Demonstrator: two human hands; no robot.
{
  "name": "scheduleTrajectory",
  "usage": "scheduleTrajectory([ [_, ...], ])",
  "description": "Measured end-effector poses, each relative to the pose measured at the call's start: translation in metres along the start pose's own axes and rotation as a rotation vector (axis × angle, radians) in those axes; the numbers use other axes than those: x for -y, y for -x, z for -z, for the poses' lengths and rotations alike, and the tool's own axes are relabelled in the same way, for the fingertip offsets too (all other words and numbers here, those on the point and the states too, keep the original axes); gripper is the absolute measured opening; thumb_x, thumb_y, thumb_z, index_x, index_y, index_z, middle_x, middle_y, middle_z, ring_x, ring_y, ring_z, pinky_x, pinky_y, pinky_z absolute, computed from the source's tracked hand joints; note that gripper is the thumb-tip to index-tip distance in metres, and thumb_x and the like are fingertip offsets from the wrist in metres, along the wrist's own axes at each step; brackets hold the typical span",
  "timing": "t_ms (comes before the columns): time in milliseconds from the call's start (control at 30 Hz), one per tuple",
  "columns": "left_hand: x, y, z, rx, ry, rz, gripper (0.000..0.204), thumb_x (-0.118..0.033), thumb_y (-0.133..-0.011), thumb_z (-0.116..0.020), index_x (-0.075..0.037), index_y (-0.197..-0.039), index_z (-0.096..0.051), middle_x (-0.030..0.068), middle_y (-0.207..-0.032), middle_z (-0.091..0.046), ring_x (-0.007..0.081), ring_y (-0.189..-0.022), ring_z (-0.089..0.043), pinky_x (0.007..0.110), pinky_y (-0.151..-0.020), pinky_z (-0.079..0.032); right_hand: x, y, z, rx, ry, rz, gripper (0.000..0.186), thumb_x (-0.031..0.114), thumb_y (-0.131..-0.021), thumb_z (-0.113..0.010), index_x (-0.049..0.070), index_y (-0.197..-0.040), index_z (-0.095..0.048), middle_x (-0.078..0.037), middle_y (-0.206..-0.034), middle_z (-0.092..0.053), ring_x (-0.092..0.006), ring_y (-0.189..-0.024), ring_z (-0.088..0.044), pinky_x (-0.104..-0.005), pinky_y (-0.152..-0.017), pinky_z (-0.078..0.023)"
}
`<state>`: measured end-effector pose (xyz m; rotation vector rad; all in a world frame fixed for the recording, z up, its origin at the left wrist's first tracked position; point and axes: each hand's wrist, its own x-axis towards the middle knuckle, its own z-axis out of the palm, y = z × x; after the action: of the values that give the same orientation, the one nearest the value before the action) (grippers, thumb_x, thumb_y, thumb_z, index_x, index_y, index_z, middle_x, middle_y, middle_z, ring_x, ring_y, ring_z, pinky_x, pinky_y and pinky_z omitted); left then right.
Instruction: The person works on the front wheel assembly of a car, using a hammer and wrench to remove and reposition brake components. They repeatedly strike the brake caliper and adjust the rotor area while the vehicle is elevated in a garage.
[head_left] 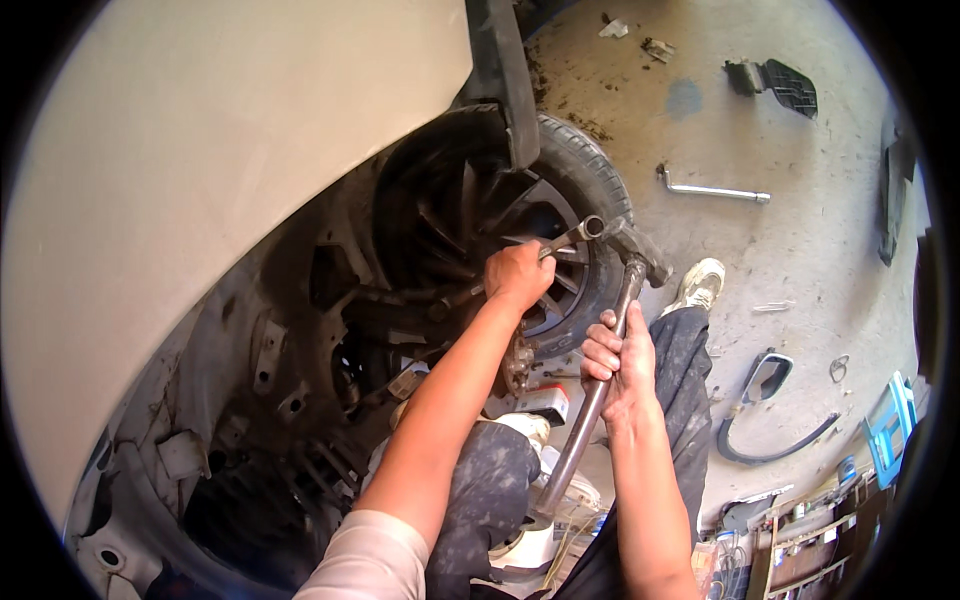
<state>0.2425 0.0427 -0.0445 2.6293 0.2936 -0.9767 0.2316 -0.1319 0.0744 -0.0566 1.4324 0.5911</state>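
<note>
My left hand (518, 275) is closed around a long metal wrench (570, 237), whose ring end points up to the right. Its other end runs down into the dark wheel well, where I cannot make out what it sits on. In my right hand (620, 365) is a hammer (628, 285), gripped on its long metal handle. The hammer's heavy head (637, 250) is just beside the wrench's ring end; whether they touch is unclear. Behind both hands a wheel with a black tyre (595, 165) and dark spoked rim lies on the floor.
A pale car body panel (230, 130) fills the upper left, above the wheel well. On the floor lie an L-shaped socket wrench (715, 190), a black plastic part (790, 88), a curved dark strip (775, 458) and a small box (543, 402). A blue frame (888, 430) stands at far right.
</note>
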Motion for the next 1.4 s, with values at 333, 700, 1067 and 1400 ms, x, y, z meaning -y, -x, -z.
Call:
scheduleTrajectory([
  [333, -0.001, -0.003, 0.003, 0.101, -0.037, 0.041, 0.028, -0.033, -0.081, -0.059, -0.006, -0.084, -0.067, 0.0193, -0.082, -0.069, 0.0385, -0.081, -0.067, 0.049, -0.076, -0.052, 0.058, -0.002, 0.035, -0.251, -0.253, 0.370, 0.041, 0.048, -0.103, -0.037, 0.011, -0.087, -0.045, 0.006, -0.057, -0.033, -0.0051, -0.040, -0.030, -0.0198, -0.033, -0.027],
  [700, 0.023, -0.034, 0.033, -0.189, 0.191, 0.077, 0.029, -0.027, -0.084, -0.058, 0.001, -0.079, -0.066, 0.0257, -0.080, -0.064, 0.0438, -0.081, -0.064, 0.049, -0.068, -0.051, -0.023, 0.006, -0.035, 0.012, 0.465, 0.118, 0.043, 0.050, -0.102, -0.042, 0.009, -0.089, -0.047, 0.007, -0.056, -0.035, -0.0053, -0.040, -0.031, -0.0221, -0.034, -0.027],
  [1067, 0.030, -0.051, 0.036, 0.053, 0.262, 0.056, 0.050, -0.044, -0.097, -0.051, 0.003, -0.087, -0.065, 0.0271, -0.084, -0.064, 0.0461, -0.086, -0.061, 0.047, -0.072, -0.047, 0.089, 0.012, 0.098, -0.206, 0.094, 0.240, 0.040, 0.050, -0.102, -0.041, 0.014, -0.087, -0.046, 0.006, -0.056, -0.034, -0.0049, -0.040, -0.030, -0.0205, -0.034, -0.025],
  [1400, 0.031, -0.056, 0.040, 0.057, 0.159, 0.054, 0.054, -0.046, -0.099, -0.047, 0.004, -0.090, -0.064, 0.0290, -0.087, -0.063, 0.0480, -0.090, -0.059, 0.049, -0.077, -0.047, 0.082, 0.006, 0.173, -0.209, -0.023, -0.026, 0.040, 0.050, -0.100, -0.045, 0.013, -0.084, -0.050, 0.006, -0.054, -0.036, -0.0054, -0.038, -0.032, -0.0203, -0.033, -0.026],
])
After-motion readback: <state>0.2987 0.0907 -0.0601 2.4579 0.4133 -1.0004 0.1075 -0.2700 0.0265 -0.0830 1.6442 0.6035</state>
